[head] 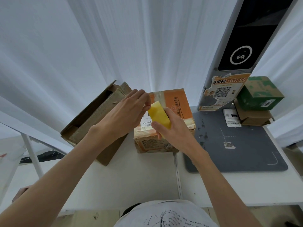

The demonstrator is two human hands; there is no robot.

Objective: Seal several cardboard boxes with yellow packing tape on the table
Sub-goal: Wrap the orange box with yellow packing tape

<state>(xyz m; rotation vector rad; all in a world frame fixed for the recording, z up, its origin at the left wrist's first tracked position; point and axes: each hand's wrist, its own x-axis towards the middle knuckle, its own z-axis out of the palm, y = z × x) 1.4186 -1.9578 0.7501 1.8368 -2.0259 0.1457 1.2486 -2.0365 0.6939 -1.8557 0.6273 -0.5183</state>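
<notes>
Above the orange cardboard box on the white bench, the right hand grips a yellow tape roll — left hand fingers pinching its free end.

Tape roll: yellow packing tape, held on edge above the orange box, gripped from the near side by the right hand; its free end is pinched at the far upper corner by the left hand.
Orange box: orange-and-tan cardboard with printed text, flaps down, a white shipping label on top and an old pale tape strip along the top seam; stands on the white tabletop, centre.
Brown box: plain cardboard, top flaps open, sits just left of the orange box, angled.
Green box: green printed carton, shut, stacked on a flat brown carton at the far right.
</notes>
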